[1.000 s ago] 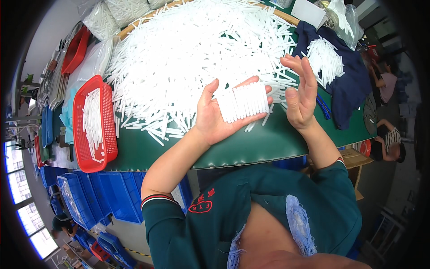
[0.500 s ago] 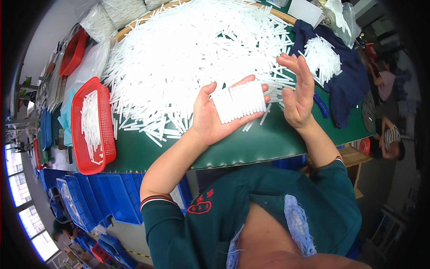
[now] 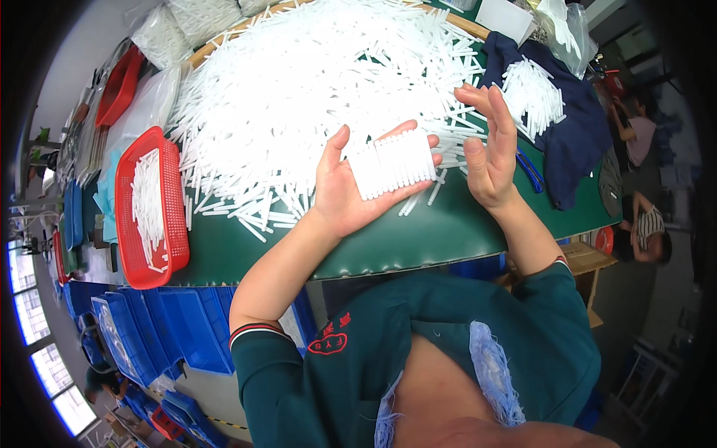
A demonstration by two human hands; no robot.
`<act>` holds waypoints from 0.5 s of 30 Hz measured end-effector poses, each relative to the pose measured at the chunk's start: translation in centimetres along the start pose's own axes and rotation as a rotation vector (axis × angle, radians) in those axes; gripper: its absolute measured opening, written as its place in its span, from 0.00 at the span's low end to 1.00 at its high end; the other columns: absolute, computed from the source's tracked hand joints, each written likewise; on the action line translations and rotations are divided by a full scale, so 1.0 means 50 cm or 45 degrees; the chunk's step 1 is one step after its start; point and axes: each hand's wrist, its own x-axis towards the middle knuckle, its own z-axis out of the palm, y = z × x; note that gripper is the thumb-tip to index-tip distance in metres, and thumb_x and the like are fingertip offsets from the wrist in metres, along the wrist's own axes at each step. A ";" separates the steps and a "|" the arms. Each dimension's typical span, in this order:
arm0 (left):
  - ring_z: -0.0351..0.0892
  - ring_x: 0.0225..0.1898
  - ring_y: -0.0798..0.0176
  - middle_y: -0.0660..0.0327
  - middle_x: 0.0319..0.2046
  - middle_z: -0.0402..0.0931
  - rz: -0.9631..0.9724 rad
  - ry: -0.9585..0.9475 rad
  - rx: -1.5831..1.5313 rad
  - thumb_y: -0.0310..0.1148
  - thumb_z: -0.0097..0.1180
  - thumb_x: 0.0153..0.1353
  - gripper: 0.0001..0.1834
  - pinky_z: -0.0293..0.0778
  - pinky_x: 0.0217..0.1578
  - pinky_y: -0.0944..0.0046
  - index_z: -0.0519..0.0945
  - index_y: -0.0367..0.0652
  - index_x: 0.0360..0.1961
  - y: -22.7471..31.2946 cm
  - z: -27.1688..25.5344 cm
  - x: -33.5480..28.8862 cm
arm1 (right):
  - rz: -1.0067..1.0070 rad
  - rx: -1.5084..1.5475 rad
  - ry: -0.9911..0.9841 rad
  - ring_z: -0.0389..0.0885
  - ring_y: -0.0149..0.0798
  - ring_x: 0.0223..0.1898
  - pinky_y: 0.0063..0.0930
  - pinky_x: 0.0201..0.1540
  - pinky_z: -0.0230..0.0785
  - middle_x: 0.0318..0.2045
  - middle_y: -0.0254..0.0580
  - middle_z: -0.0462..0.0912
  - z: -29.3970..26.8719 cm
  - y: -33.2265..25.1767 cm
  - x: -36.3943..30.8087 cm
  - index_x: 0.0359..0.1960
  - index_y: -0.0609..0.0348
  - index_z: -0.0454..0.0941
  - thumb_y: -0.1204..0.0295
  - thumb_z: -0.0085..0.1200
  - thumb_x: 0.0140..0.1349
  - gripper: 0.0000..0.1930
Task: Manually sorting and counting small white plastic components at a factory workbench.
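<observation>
Looks like a factory workshop, judging by the great heap of loose white sticks (image 3: 314, 89) at 12 o'clock on a green worktable (image 3: 407, 243), with filled plastic bags (image 3: 205, 16) around 11 and a red basket (image 3: 178, 224) of sticks at 9. Reads as industrial too from the blue crates (image 3: 193, 325) and large windows (image 3: 72, 408) at 8 o'clock, and from other people (image 3: 648, 222) near 3 o'clock.

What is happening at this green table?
A row of white sticks lies across the person's open left hand. The right hand is raised beside it, apparently empty. Beyond them, a big heap of loose sticks covers much of the green table. A red basket with similar sticks stands at the left; a smaller pile lies on dark blue cloth at the right.
</observation>
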 end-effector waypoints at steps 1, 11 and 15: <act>0.44 0.70 0.38 0.41 0.69 0.43 0.002 -0.008 -0.006 0.60 0.34 0.63 0.44 0.45 0.67 0.41 0.48 0.40 0.70 0.001 -0.001 -0.001 | 0.001 0.007 0.004 0.69 0.50 0.59 0.44 0.64 0.53 0.54 0.57 0.73 0.001 0.000 0.001 0.67 0.64 0.50 0.72 0.46 0.66 0.30; 0.40 0.71 0.40 0.43 0.70 0.43 0.360 -0.189 -0.002 0.61 0.36 0.62 0.45 0.39 0.68 0.39 0.47 0.40 0.70 0.061 0.009 -0.022 | 0.067 0.050 0.024 0.69 0.46 0.60 0.42 0.65 0.53 0.55 0.55 0.73 0.005 0.004 0.004 0.67 0.63 0.51 0.72 0.46 0.67 0.29; 0.44 0.70 0.39 0.43 0.69 0.45 0.882 -0.362 0.116 0.67 0.34 0.61 0.48 0.41 0.68 0.38 0.49 0.37 0.69 0.169 0.028 -0.108 | 0.088 0.065 0.036 0.69 0.45 0.60 0.40 0.65 0.53 0.55 0.53 0.72 0.009 0.005 0.005 0.67 0.62 0.51 0.72 0.45 0.67 0.29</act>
